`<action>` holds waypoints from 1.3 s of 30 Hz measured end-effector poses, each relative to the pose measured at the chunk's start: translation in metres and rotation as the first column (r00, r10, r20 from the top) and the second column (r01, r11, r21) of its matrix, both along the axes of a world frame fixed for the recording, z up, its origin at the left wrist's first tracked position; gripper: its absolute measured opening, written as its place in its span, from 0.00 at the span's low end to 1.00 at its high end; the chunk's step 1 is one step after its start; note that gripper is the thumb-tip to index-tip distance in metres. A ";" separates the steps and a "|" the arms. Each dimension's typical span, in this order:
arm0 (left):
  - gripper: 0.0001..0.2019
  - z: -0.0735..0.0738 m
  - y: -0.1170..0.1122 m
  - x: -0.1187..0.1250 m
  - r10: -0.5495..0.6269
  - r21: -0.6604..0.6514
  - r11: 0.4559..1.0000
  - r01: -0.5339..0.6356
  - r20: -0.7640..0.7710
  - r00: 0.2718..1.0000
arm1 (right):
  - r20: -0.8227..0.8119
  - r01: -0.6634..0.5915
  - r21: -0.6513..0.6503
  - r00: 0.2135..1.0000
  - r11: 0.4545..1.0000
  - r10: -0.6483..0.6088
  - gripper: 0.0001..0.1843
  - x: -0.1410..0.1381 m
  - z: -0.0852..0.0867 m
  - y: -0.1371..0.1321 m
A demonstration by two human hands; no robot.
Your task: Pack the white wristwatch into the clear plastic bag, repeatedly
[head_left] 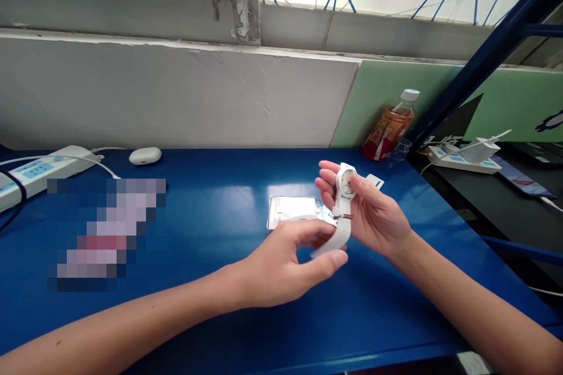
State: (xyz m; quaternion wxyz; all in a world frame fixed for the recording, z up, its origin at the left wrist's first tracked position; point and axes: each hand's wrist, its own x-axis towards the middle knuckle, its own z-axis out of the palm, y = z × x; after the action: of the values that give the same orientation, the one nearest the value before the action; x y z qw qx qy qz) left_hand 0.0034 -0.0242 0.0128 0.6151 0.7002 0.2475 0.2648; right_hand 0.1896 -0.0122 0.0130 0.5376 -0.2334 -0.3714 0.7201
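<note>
A white wristwatch [347, 183] with a pale round dial is in my right hand [378, 217], the thumb pressing beside the dial and the fingers behind the case. Its white strap hangs down toward my left hand [292, 263]. The lower strap runs between the left thumb and fingers, which close loosely around it; the fingertips are partly hidden behind the strap. Just behind my left hand, a white package in clear plastic [292, 209] lies on the blue table [211, 205]. A small white card or tag [375, 181] shows past my right thumb.
At the left are a power strip [39, 173], a white earbud case [145, 156] and a blurred-out object [116, 228] with a cable. A drink bottle [391, 129] leans at the back right near a blue metal post [470, 64]. Another power strip [466, 158] and phone [523, 176] lie beyond.
</note>
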 end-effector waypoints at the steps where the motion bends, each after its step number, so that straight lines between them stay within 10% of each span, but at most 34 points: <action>1: 0.11 -0.002 0.000 0.002 -0.025 -0.151 0.988 0.031 0.043 0.999 | 0.012 0.025 0.013 1.000 1.000 -0.025 0.14 -0.004 0.001 0.004; 5: 0.18 -0.011 0.008 0.006 -0.013 -0.505 0.856 0.115 0.201 0.980 | 0.052 -0.005 0.091 0.999 0.996 0.001 0.15 -0.020 0.002 0.028; 10: 0.18 -0.018 0.021 0.004 0.075 -0.630 0.766 0.131 0.289 0.954 | -0.017 -0.146 -0.008 0.989 0.989 0.146 0.17 -0.034 -0.010 0.048; 39: 0.17 -0.029 0.024 0.007 0.151 -0.704 0.710 0.009 0.165 0.975 | -0.023 -0.261 -0.019 0.965 0.965 0.261 0.30 -0.018 -0.017 0.045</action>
State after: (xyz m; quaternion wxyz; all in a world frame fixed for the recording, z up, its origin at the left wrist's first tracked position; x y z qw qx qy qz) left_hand 0.0108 -0.0003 -0.0163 0.8463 0.3725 0.2897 0.2472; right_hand 0.1717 0.0330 -0.0035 0.4391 -0.1811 -0.3855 0.7910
